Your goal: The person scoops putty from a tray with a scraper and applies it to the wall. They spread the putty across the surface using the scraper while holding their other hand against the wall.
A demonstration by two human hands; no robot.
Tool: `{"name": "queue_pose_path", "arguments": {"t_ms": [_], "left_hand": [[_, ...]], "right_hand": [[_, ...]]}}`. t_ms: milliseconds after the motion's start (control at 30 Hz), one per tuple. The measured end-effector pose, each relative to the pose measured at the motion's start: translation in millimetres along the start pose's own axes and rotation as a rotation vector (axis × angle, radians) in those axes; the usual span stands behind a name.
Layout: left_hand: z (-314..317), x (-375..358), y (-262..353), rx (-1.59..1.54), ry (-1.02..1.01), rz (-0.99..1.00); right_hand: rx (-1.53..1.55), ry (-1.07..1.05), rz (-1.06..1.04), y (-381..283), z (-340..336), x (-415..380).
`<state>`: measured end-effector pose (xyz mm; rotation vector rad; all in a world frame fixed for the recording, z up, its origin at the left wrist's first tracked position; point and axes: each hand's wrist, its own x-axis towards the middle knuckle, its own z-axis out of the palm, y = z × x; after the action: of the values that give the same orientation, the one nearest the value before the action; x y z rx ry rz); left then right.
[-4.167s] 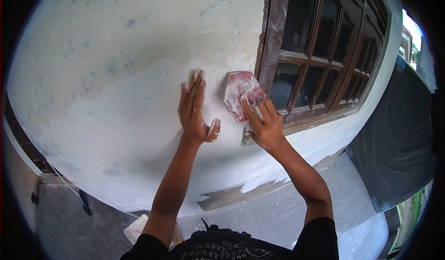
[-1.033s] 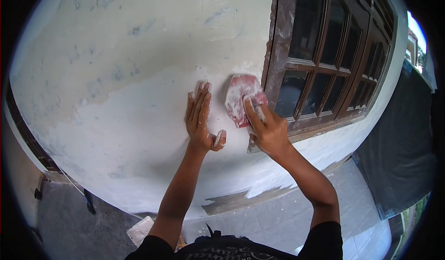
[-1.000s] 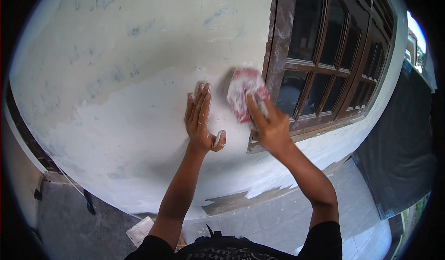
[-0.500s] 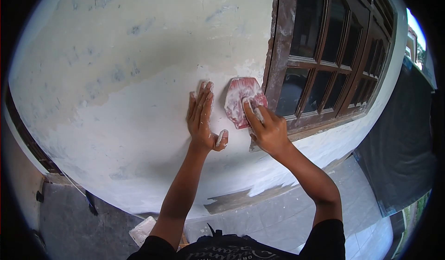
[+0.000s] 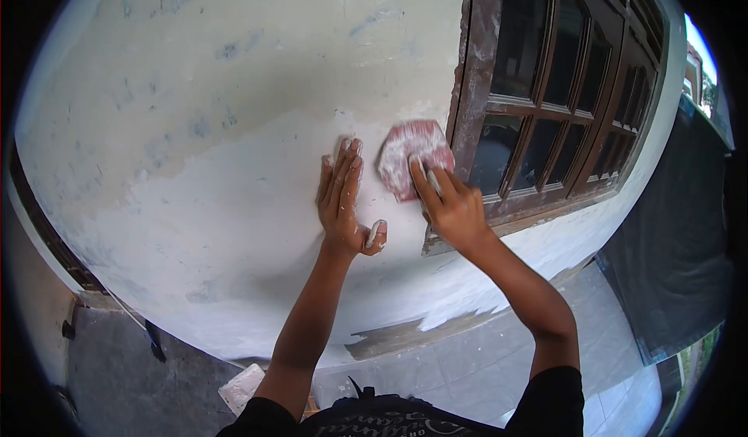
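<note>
Sandpaper sheet: reddish, dusted white, folded to a palm-sized pad; lies flat on the plastered wall, just beside the brown window frame. Likely light, thin, pliant, with a gritty face that will not slip; best held by flat fingers spread across its back, since pinching an edge would crease it.
Right hand: fingers extended, pressing the sheet to the wall.
Left hand: open, empty, palm flat on the wall, just left of the sheet, not touching it.
Both hands: smeared with white dust.
</note>
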<state>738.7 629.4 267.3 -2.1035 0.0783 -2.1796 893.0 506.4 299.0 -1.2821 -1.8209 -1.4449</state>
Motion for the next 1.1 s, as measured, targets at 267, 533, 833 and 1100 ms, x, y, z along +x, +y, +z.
{"name": "queue_pose_path", "arguments": {"t_ms": [267,533,833,1100], "left_hand": [[-0.3,1.7,1.6,0.007,-0.019,0.016],[-0.2,0.7,1.5,0.015,-0.028,-0.006],[1.7,1.8,0.7,0.026,-0.019,0.012],[-0.4,-3.4,-2.2,-0.035,-0.067,-0.015]], "right_hand": [[0.060,0.202,0.062,24.8,-22.0,46.7],[0.024,0.025,0.128,3.1,-1.3,-2.5],[0.045,0.190,0.135,31.7,-26.5,49.3],[0.020,-0.052,0.120,-6.2,-2.3,-5.1]]}}
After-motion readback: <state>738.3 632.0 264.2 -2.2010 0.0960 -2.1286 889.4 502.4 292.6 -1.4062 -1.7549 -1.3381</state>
